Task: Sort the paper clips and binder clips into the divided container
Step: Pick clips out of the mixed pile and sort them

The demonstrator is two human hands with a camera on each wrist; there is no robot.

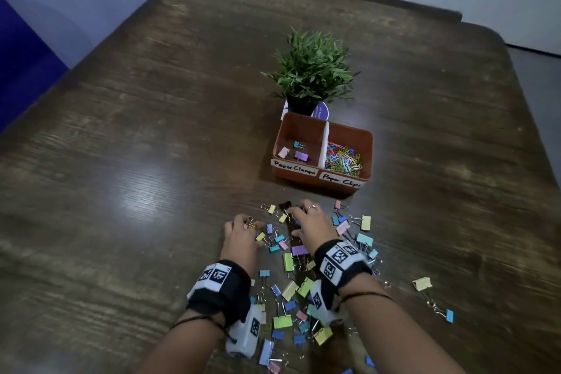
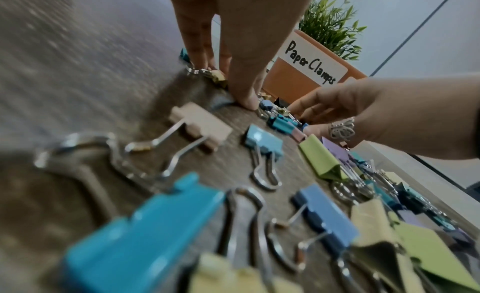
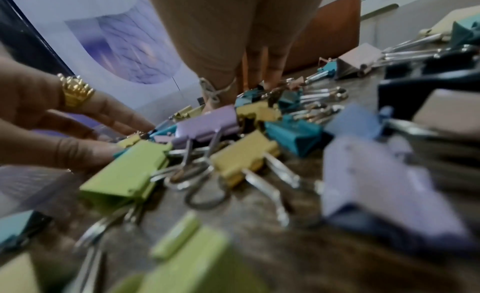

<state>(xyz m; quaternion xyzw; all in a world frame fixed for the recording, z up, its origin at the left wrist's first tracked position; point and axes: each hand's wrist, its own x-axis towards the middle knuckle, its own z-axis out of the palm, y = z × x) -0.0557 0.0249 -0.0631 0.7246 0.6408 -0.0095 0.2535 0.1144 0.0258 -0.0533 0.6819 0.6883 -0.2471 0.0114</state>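
Note:
The orange divided container [image 1: 291, 177] stands beyond my hands. Its left half, labelled "Paper Clamps", holds a few binder clips [image 1: 299, 155]. The right half, labelled "Paper Clips", holds a heap of coloured paper clips [image 1: 343, 159]. Several pastel binder clips [image 1: 291, 282] lie scattered on the table under and around my wrists. My left hand [image 1: 243, 229] points its straight fingers down onto small clips [image 2: 218, 77] at the pile's far left. My right hand [image 1: 296, 215] has its fingertips on small clips [image 3: 259, 110] at the pile's far end, a wire handle against the thumb. Neither hand lifts anything.
A potted green plant [image 1: 312, 70] stands right behind the container. Two stray binder clips [image 1: 423, 284] lie off to the right of the pile. The dark wooden table [image 1: 151, 130] stretches wide to the left and far side.

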